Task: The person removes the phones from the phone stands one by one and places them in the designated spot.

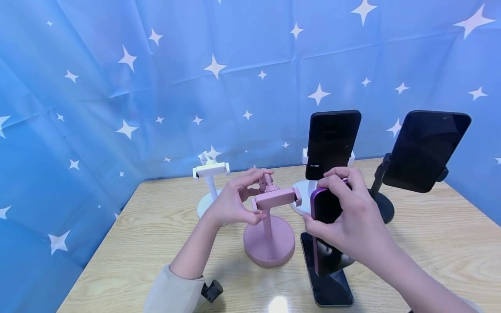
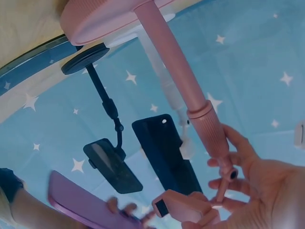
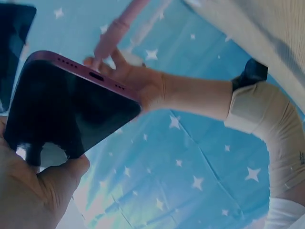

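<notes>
In the head view, my left hand (image 1: 231, 202) grips the pink phone stand (image 1: 270, 243) at its upper end, thumb by the clamp's left jaw and fingers behind. The left wrist view shows my left hand (image 2: 271, 186) with fingers around the joint behind the pink clamp (image 2: 186, 207). A purple-edged phone (image 1: 326, 208) is held by my right hand (image 1: 356, 217), raised to the right of the pink clamp and apart from it. The dark screen of this phone (image 3: 71, 105) faces the right wrist camera. The pink clamp holds no phone.
A second phone (image 1: 328, 282) lies flat on the wooden table (image 1: 164, 252), below the raised one. Behind stand a white stand (image 1: 211, 187) without a phone, a white stand bearing a phone (image 1: 332, 143), and a black stand bearing a phone (image 1: 426, 150). A starry blue curtain (image 1: 176, 100) hangs behind.
</notes>
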The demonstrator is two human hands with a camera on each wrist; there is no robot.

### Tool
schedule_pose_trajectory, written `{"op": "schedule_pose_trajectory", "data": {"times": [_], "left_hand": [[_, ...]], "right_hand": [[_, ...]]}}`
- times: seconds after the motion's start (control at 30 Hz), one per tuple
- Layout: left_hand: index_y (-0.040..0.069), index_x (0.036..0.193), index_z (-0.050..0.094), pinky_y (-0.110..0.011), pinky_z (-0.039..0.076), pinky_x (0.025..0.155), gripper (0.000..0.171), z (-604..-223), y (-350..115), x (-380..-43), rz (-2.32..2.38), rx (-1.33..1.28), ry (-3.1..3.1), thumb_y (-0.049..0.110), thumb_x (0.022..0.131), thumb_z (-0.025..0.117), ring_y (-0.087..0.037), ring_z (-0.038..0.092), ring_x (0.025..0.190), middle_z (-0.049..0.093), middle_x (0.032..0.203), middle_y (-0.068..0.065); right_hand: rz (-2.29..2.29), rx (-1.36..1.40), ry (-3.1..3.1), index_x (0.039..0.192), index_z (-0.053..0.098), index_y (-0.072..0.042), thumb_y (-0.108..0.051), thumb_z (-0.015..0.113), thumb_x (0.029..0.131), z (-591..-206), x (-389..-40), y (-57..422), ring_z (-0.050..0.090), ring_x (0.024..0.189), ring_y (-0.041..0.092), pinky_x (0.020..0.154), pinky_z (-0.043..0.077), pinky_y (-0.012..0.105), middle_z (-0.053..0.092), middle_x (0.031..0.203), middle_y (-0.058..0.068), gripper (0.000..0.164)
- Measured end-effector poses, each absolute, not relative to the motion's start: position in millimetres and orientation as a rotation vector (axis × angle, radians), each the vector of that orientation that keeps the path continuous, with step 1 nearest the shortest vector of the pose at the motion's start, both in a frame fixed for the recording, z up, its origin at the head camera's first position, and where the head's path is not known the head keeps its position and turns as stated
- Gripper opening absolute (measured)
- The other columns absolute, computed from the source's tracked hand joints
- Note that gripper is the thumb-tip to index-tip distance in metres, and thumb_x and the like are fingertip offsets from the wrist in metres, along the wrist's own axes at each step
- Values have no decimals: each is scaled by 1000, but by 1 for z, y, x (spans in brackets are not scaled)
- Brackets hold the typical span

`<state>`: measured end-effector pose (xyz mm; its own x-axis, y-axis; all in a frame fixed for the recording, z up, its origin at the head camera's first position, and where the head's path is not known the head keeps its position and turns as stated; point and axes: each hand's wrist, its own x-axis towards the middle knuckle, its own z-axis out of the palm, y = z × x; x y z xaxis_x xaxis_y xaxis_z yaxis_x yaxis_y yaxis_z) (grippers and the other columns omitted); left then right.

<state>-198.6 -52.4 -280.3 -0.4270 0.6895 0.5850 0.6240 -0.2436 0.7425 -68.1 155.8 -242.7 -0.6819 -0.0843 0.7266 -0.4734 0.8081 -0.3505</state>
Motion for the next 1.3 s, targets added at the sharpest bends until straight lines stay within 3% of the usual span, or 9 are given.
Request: {"op": "schedule_pose_trajectory", "data": {"times": [0.07, 0.1, 0.3, 0.5, 0.73, 0.87, 1.07, 1.3], "left_hand": [[-10, 127, 44, -40, 51, 83, 75, -279, -52, -201, 1793, 1619, 1906, -11, 56, 68, -18, 49, 93, 48, 109, -22], [-9, 128, 44, -39, 51, 83, 76, -279, -52, -202, 1794, 1607, 1917, -10, 56, 69, -18, 50, 93, 48, 110, -21], [-9, 130, 43, -36, 50, 85, 76, -281, -51, -209, 1800, 1574, 1996, -11, 59, 68, -18, 52, 96, 49, 118, -19], [-4, 130, 45, -34, 51, 84, 73, -282, -48, -217, 1790, 1543, 2121, -10, 61, 68, -18, 51, 99, 49, 120, -16], [-1, 130, 47, -34, 51, 77, 74, -283, -43, -228, 1809, 1493, 2228, -10, 61, 71, -27, 50, 96, 51, 112, -16], [1, 130, 48, -32, 52, 75, 75, -283, -41, -233, 1815, 1456, 2286, -9, 59, 71, -25, 49, 96, 51, 113, -14], [4, 131, 48, -31, 50, 75, 75, -282, -36, -240, 1812, 1424, 2354, -6, 61, 74, -17, 47, 95, 51, 115, -15], [6, 130, 49, -30, 51, 72, 72, -286, -31, -249, 1805, 1391, 2420, -2, 62, 74, -18, 48, 87, 52, 112, -10]], "right_hand": [[679, 350, -2360, 95, 56, -5, -10, 82, 56, -247, -70, 161, 47, 91, 28, 67, 52, 46, 45, 107, 15, 48], [685, 324, -2414, 96, 56, -6, -11, 81, 58, -250, -72, 164, 48, 89, 29, 67, 51, 46, 44, 108, 15, 46], [689, 208, -2693, 100, 56, -7, -17, 74, 62, -271, -83, 189, 50, 83, 31, 64, 48, 42, 45, 108, 18, 43], [603, 143, -2830, 102, 57, -5, -22, 77, 60, -302, -92, 213, 51, 76, 31, 59, 46, 42, 46, 105, 24, 50], [574, 98, -2919, 104, 57, -1, -23, 77, 59, -330, -101, 227, 51, 69, 31, 57, 46, 41, 46, 101, 28, 54], [585, 84, -2954, 104, 57, 0, -24, 76, 60, -339, -103, 231, 49, 65, 27, 53, 43, 35, 46, 97, 26, 54], [598, 70, -3016, 105, 57, 2, -29, 76, 62, -348, -107, 240, 50, 68, 29, 55, 43, 37, 46, 94, 26, 56], [613, 73, -3032, 99, 58, 1, -25, 75, 61, -358, -108, 249, 47, 74, 27, 54, 40, 33, 47, 89, 23, 49]]}}
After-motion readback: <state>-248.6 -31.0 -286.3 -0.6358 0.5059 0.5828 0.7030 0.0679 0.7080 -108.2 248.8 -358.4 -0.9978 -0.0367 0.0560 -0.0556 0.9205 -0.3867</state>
